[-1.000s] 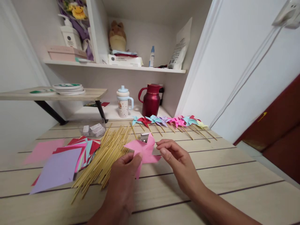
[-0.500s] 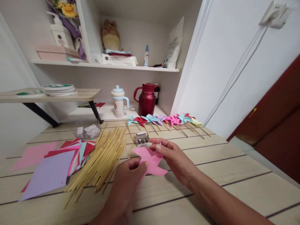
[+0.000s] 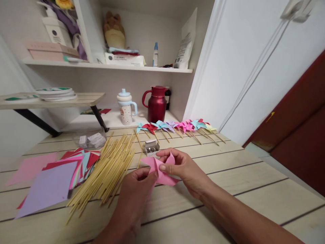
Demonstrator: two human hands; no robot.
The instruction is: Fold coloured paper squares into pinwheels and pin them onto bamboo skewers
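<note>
A pink paper pinwheel [image 3: 166, 179] is held between my two hands above the slatted table. My left hand [image 3: 139, 186] pinches its left side, thumb on top near the middle. With thumb and fingers, my right hand [image 3: 179, 166] grips the upper right part, where one blade curls upward. Just beyond my fingers stands a small open box of metal pins [image 3: 151, 149]. A loose pile of thin wooden sticks [image 3: 109, 166] lies left of my hands. Part of the paper under my left hand is hidden.
Coloured paper squares [image 3: 48, 186] lie at the left, with a clear container of small boxes [image 3: 90, 139] behind them. Finished pinwheels on sticks [image 3: 184, 126] line the table's back. A red jug [image 3: 156, 105] and a spotted cup [image 3: 125, 110] stand behind.
My right thumb has moved left and down toward the pinwheel's middle, and the right blade now curls upward. My left hand keeps its pinch. The view has shifted slightly.
</note>
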